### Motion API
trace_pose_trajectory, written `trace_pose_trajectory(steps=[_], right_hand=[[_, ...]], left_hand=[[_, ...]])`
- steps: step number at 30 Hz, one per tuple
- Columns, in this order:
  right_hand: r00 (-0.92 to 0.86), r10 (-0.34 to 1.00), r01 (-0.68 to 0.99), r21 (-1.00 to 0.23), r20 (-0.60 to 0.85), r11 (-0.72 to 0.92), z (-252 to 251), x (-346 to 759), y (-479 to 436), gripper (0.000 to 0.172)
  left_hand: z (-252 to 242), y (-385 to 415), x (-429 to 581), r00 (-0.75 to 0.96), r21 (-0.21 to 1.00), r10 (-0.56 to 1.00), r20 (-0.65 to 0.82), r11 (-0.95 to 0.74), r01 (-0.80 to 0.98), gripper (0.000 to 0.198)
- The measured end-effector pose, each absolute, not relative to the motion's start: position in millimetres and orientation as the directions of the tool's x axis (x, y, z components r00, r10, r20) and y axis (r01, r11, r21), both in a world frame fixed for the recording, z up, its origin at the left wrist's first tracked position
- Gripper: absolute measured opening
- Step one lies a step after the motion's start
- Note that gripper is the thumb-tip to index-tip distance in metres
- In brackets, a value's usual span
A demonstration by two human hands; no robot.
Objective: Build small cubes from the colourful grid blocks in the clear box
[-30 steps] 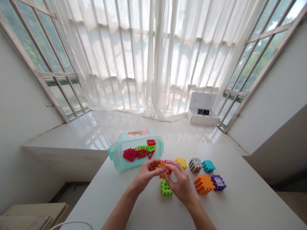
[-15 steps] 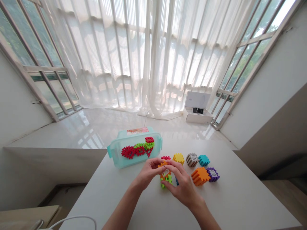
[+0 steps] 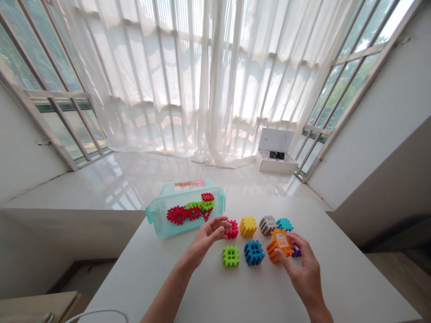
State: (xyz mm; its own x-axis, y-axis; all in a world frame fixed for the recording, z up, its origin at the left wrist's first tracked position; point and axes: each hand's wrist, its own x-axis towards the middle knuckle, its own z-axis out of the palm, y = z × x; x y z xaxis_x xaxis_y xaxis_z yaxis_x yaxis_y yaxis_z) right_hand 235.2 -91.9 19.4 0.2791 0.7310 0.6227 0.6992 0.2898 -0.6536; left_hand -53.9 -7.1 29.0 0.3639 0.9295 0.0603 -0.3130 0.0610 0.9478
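Observation:
My right hand [image 3: 301, 260] pinches an orange piece with a white window [image 3: 282, 240] between thumb and fingers, at the top of the orange stack [image 3: 274, 254]. A purple stack [image 3: 296, 251] is partly hidden behind that hand. My left hand [image 3: 210, 233] hovers with fingers apart, holding nothing, beside the red stack [image 3: 231, 229]. Green [image 3: 230, 256] and blue [image 3: 254, 253] stacks stand in the near row. Yellow [image 3: 248, 226], grey [image 3: 268, 225] and teal [image 3: 284, 224] stacks stand farther back.
A translucent teal bin [image 3: 185, 231] holds red and green gear-edged pieces at the left of the white table [image 3: 208, 296]. An open white box [image 3: 276, 167] with a dark phone-like object stands on the sill by the curtain. A white cable [image 3: 101, 310] lies at lower left.
My right hand has moved right with the orange piece, from above the green stack to the orange stack. My left hand has let go and shifted slightly left. Green and blue stacks are uncovered.

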Motion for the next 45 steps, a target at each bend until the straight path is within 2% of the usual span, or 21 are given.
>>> trace_pose_trajectory(steps=[4, 8, 22, 35, 45], right_hand=[[0.346, 0.749, 0.706, -0.683, 0.565, 0.189, 2.1, 258.8, -94.2, 0.047], [0.352, 0.765, 0.706, -0.690, 0.539, 0.161, -2.5, 256.8, -92.9, 0.048], [0.274, 0.788, 0.756, -0.630, 0.551, 0.177, -10.9, 257.3, -93.4, 0.042], [0.257, 0.785, 0.743, -0.634, 0.564, 0.213, -11.8, 253.4, -95.3, 0.045], [0.255, 0.773, 0.728, -0.642, 0.581, 0.242, -21.0, 264.7, -88.5, 0.031]], left_hand=[[30.0, -5.7, -55.1, 0.333, 0.955, 0.942, 0.034, 0.067, -0.288, 0.055], [30.9, -4.9, -55.7, 0.322, 0.966, 0.946, 0.018, 0.067, -0.252, 0.056], [26.8, -2.8, -57.9, 0.298, 0.963, 0.954, 0.029, 0.054, -0.265, 0.056], [31.4, -4.2, -56.8, 0.326, 0.978, 0.945, 0.032, 0.037, -0.203, 0.056], [32.0, -4.7, -57.0, 0.333, 0.982, 0.943, 0.024, 0.039, -0.183, 0.052]])
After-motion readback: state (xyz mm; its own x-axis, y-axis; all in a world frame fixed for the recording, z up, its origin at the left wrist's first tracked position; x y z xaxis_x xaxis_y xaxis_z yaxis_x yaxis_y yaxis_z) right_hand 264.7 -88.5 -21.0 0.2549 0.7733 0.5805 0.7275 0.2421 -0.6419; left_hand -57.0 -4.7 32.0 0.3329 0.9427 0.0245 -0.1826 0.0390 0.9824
